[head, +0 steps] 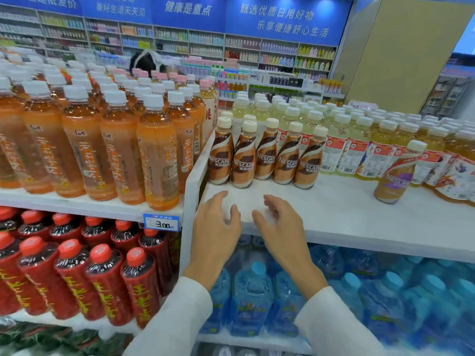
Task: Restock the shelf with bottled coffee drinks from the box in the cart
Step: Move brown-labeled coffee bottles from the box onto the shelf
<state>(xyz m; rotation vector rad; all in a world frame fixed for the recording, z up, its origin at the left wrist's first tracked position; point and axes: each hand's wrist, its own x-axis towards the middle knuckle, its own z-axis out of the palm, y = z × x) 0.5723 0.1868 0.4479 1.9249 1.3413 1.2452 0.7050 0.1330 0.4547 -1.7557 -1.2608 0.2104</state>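
The coffee bottles (264,155) on view are 5 small brown-and-cream ones standing upright in a tight row at the left end of the white shelf (359,217). They sit just beside the divider and in front of the pale yellow drink bottles (334,140). 1 more coffee bottle with a purple label (394,173) stands alone well to the right. Judging by their look, they are full plastic bottles. That would make them fairly stiff, light enough for 1 hand each, and unlikely to break. The glossy sleeve is probably a little slick, though, and a narrow base makes them easy to knock over in a row. The best hold seems to be round the labelled middle of the body, or at the shoulder just under the cream cap when neighbours crowd the sides. Both hands are empty. The left hand (216,227) and right hand (280,227) are side by side at the shelf's front edge, with fingers loosely spread and slightly curled. Whether they touch the bare surface cannot be told. The row of 5 stands near, just beyond the fingertips with a strip of bare shelf between. Neither the box nor the cart is in view.
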